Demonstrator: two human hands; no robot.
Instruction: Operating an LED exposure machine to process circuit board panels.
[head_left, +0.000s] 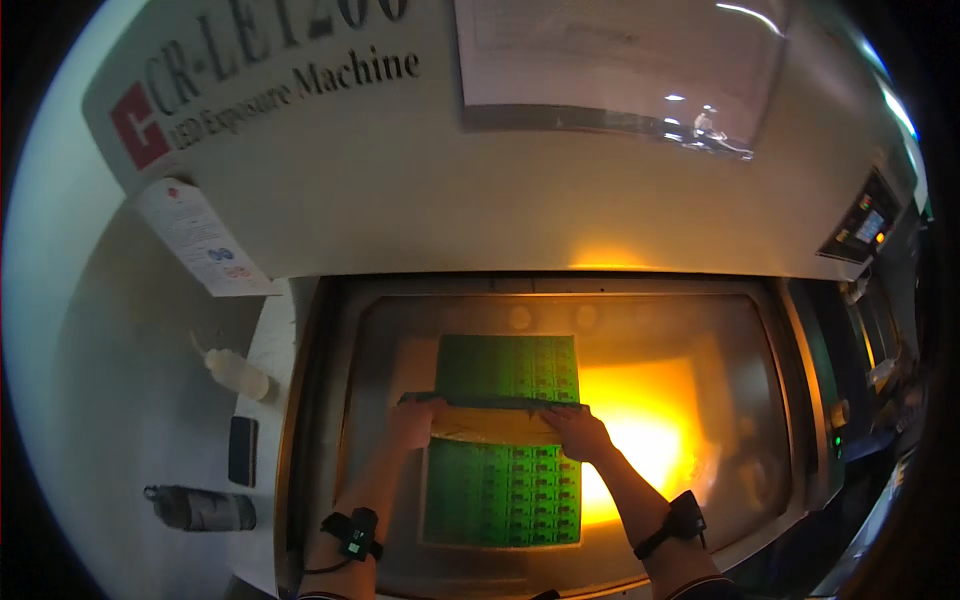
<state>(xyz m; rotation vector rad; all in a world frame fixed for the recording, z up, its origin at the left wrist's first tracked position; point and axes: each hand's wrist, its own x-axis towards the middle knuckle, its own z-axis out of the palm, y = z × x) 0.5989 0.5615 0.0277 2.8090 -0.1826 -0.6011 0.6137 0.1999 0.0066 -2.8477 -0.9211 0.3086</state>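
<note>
The green panel (505,505), printed with rows of small repeated patterns, lies flat on the wide bed (735,345) of a pale machine (350,205). Across the middle of the panel goes a dark bar (490,402), and just below it is a yellowish band (490,426), which covers part of the green panel. At the panel's left edge, the left hand (422,416) has its fingers closed around one end of the bar; at the panel's right edge, the right hand (580,433) grasps the other end. Each wrist wears a small black device, the left one (352,533) and the right one (685,518). A strong yellow light (650,440) shines just to the right of the panel. Well to the left of the panel there are a whitish bottle (238,374), a black rectangular object (243,451) and a dark grey cylindrical thing (203,509). Far to the panel's upper right is a small control screen (868,226).
</note>
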